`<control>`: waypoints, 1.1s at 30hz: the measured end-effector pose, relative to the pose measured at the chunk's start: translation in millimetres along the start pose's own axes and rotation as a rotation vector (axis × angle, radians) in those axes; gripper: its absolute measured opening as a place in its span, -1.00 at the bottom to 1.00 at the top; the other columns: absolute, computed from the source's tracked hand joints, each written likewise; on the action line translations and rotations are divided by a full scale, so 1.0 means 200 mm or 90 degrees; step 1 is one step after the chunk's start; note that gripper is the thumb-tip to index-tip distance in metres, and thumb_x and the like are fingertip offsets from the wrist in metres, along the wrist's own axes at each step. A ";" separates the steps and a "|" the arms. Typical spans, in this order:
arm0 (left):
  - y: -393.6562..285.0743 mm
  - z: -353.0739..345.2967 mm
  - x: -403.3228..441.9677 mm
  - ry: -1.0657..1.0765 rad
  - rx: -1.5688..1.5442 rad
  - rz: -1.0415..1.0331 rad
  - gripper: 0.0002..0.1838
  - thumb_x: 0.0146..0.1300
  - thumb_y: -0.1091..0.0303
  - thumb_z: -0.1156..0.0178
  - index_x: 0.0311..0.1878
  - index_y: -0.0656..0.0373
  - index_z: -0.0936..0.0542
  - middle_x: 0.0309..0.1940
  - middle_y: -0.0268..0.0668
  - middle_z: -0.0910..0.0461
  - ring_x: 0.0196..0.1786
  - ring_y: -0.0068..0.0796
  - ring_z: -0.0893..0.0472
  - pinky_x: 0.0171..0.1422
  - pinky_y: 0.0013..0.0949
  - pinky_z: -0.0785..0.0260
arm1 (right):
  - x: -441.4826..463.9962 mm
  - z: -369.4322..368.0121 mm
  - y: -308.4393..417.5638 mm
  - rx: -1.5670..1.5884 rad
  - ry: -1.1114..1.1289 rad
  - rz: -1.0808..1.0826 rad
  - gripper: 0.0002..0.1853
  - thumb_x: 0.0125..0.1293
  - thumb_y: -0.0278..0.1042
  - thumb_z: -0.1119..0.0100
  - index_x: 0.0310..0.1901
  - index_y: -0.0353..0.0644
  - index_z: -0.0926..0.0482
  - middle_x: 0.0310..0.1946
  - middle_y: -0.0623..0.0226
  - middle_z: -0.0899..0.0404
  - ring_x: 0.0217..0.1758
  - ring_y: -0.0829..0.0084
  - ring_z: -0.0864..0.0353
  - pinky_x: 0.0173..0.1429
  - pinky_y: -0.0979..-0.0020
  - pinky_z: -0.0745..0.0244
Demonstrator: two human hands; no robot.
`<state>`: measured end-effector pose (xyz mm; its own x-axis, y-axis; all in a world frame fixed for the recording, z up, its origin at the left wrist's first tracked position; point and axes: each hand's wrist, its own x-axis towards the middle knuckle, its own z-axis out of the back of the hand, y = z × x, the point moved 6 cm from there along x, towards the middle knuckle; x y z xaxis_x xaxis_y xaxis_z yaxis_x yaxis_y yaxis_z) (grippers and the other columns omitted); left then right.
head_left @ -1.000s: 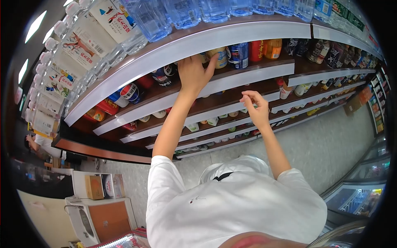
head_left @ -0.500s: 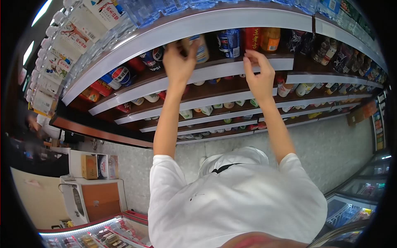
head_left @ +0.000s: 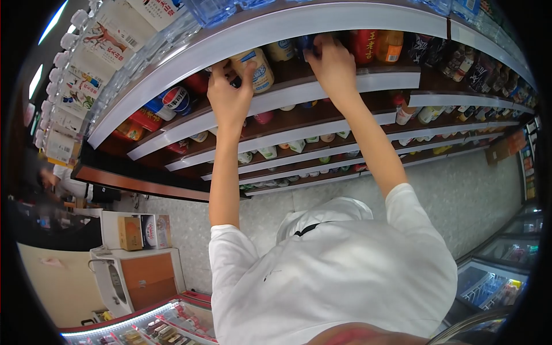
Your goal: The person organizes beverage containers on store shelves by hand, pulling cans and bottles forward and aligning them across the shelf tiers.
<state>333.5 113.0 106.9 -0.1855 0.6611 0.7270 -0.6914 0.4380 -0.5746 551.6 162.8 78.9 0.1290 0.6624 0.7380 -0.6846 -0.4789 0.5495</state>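
My left hand [head_left: 230, 95] is at the upper shelf, its thumb and fingers bent round the left side of a cream bottle with a blue and yellow label [head_left: 255, 70]. A second cream bottle [head_left: 280, 50] stands behind it to the right. Farther right, my right hand [head_left: 333, 64] reaches under the top shelf edge, closed round a dark blue can [head_left: 306, 45] that it mostly hides. Just right of that hand stand a red can [head_left: 365, 47] and an orange bottle [head_left: 389, 46]. A Pepsi bottle [head_left: 176, 100] lies left of my left hand.
Large water bottles [head_left: 109, 43] line the top shelf, whose white edge strip [head_left: 322, 18] overhangs my hands. Lower shelves hold more drinks. At the left are a person in white [head_left: 72, 183] and a cabinet [head_left: 142, 276] with boxes. Glass coolers [head_left: 489, 284] stand at lower right.
My left hand has moved left with the cream bottle. My right hand has gone from open in front of the shelves to the blue can on the upper shelf.
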 end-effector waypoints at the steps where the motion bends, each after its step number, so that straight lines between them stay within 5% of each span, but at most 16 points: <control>1: -0.01 0.01 0.00 0.001 0.014 -0.010 -0.41 0.11 0.14 -0.41 -0.01 0.44 -0.45 -0.18 0.01 -0.62 -0.15 -0.25 -0.66 -0.04 -0.34 -0.50 | 0.03 -0.05 0.00 -0.046 0.016 -0.008 -0.68 0.12 -0.25 -0.30 -0.14 -0.15 -0.48 -0.28 0.10 -0.58 -0.32 0.02 -0.62 -0.28 0.06 -0.54; 8: 0.01 0.01 0.00 0.012 0.023 -0.088 -0.41 0.11 0.16 -0.39 0.04 0.41 -0.42 -0.20 0.02 -0.61 -0.19 -0.18 -0.67 -0.09 -0.29 -0.54 | 0.13 -0.27 -0.04 -0.101 0.031 0.146 -0.71 0.13 -0.18 -0.25 -0.22 -0.21 -0.56 -0.40 0.01 -0.61 -0.31 -0.09 -0.62 -0.18 0.02 -0.54; 12: -0.01 -0.01 -0.03 -0.012 0.083 -0.150 -0.39 0.14 0.18 -0.37 0.11 0.39 -0.39 -0.19 0.02 -0.61 -0.14 -0.15 -0.65 -0.05 -0.26 -0.54 | 0.13 -0.28 0.06 -0.014 0.071 0.088 -0.63 0.11 -0.10 -0.25 -0.19 -0.25 -0.57 -0.35 -0.02 -0.62 -0.26 -0.07 -0.62 -0.13 0.05 -0.54; 18: 0.03 -0.06 -0.11 0.016 0.042 -0.160 -0.28 0.17 0.28 -0.33 0.30 0.36 -0.23 0.10 0.09 -0.41 0.19 -0.06 -0.45 0.10 -0.23 -0.52 | 0.17 -0.33 0.18 -0.028 -0.078 0.226 -0.56 0.04 -0.05 -0.31 -0.16 -0.24 -0.58 -0.31 0.04 -0.63 -0.22 0.00 -0.63 -0.10 0.09 -0.55; 26: 0.05 -0.08 -0.12 0.046 -0.008 -0.153 -0.27 0.14 0.40 -0.35 0.32 0.33 -0.20 0.22 0.05 -0.24 0.26 -0.04 -0.37 0.15 -0.16 -0.54 | 0.08 -0.10 0.11 -0.050 0.113 -0.034 -0.35 -0.14 0.11 -0.40 -0.07 -0.20 -0.57 -0.20 0.01 -0.63 -0.15 0.04 -0.63 -0.06 0.13 -0.54; 33: 0.01 -0.21 -0.07 0.090 -0.087 -0.151 -0.27 0.13 0.42 -0.35 0.29 0.35 -0.18 0.23 0.05 -0.19 0.28 -0.05 -0.34 0.16 -0.15 -0.53 | -0.01 0.17 -0.06 -0.089 -0.102 0.002 -0.27 -0.15 0.13 -0.42 0.05 -0.15 -0.53 -0.17 0.04 -0.57 -0.15 0.07 -0.61 -0.08 0.16 -0.54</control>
<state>362.9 130.1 80.1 0.0754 0.6042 0.7933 -0.6018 0.6619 -0.4469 584.5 146.9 84.3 0.2319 0.5560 0.7982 -0.7768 -0.3880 0.4960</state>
